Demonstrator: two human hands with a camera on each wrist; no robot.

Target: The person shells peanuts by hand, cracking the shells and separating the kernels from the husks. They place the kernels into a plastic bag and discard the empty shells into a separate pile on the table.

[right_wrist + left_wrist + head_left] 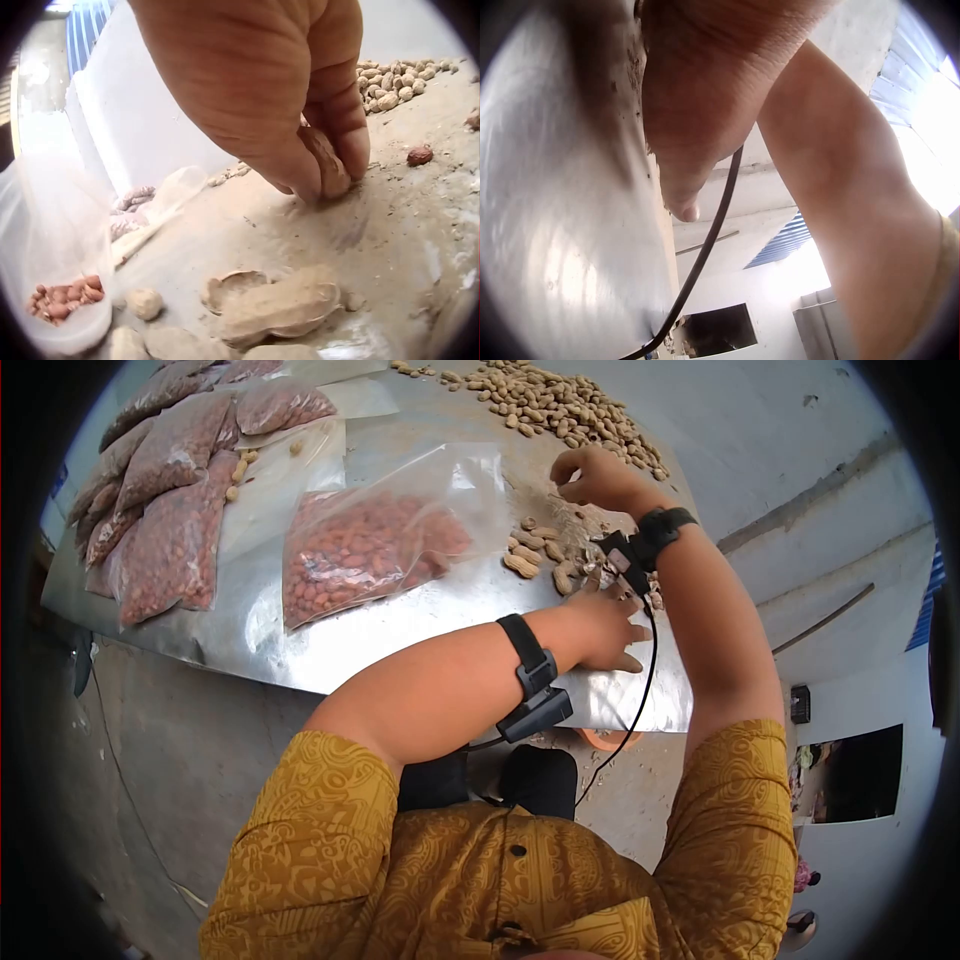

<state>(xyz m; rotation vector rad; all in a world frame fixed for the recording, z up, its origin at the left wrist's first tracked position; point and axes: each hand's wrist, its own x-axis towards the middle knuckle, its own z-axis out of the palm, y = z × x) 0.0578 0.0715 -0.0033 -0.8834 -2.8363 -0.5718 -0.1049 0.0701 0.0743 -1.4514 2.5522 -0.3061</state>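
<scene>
My left hand lies low over the metal table, fingers spread, beside scattered shells and unshelled peanuts. In the left wrist view, the hand's heel hides most of its fingers. Farther up the table, my right hand is bent down with curled fingers. The right wrist view shows that hand pinching a peanut between thumb and fingers at the tabletop. Below it lie a split shell and a pale peanut. One red kernel sits to the right.
A clear bag of red kernels stands left of my hands. Filled bags are stacked at the far left. A peanut pile covers the back edge. A black cable hangs from the right wrist, and an orange container is under the table.
</scene>
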